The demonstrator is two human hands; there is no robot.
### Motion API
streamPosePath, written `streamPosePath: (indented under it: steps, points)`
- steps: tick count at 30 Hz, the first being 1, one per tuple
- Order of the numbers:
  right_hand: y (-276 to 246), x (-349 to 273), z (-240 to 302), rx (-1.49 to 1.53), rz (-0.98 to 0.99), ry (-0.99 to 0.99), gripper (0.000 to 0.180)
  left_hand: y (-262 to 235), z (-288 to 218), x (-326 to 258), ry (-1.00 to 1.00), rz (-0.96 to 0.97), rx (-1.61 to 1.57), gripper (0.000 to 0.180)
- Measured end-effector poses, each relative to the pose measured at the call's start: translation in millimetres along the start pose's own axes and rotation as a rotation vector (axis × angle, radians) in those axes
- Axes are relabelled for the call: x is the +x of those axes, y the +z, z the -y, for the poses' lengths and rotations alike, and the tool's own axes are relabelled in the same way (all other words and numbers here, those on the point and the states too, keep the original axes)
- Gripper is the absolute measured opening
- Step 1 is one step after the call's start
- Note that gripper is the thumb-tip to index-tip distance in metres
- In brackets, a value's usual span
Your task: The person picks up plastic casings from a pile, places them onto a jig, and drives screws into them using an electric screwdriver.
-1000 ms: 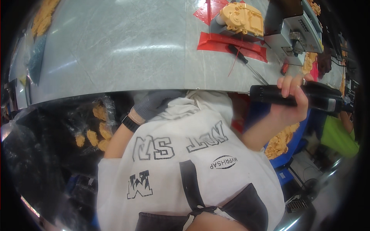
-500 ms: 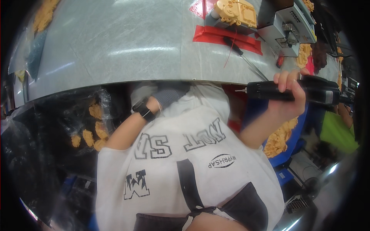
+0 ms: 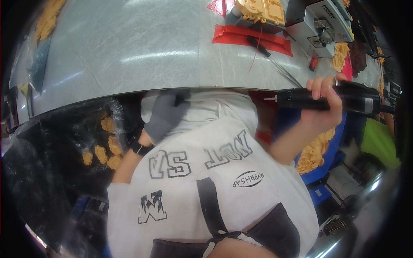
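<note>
At left, I am noting black plastic (image 3: 43,180) bearing orange parts (image 3: 100,154). The gloved left hand (image 3: 167,117) is slanting up over the white shirt (image 3: 202,150); I cannot tell its blurred fingers' spread. Rightward, a blue bin (image 3: 337,135) is holding orange pieces (image 3: 315,152); the raised right hand (image 3: 325,103) is gripping a black power screwdriver (image 3: 297,99) with curled fingers, near the table (image 3: 129,73) edge.

Grey tabletop (image 3: 120,47) leaves open passage left and centre; yellow housing (image 3: 260,11), metal box (image 3: 303,36) and handheld power screwdriver (image 3: 297,99) obstruct the right
</note>
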State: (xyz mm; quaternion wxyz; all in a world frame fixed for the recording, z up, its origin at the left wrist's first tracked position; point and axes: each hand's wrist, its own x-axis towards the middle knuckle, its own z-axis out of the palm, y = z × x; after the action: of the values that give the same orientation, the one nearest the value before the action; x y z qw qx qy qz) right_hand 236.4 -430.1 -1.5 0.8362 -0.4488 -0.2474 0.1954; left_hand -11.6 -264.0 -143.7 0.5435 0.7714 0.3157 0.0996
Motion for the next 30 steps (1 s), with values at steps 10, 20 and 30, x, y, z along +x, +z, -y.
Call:
streamPosePath:
  steps: [10,20,30]
  points:
    - [2.7,4.6,-4.1,-0.015,0.016,0.033,0.039,-45.9,-17.5,-27.0,-0.295,-0.090,-0.665,0.017]
    - [0.6,8.8,-7.8,-0.018,-0.023,0.054,0.040,-46.3,-56.7,-21.9,-0.449,0.027,-0.967,0.013]
    - [4.8,8.9,-7.9,-0.075,-0.055,0.065,0.038,-8.1,-38.6,1.9,0.198,0.116,0.390,0.015]
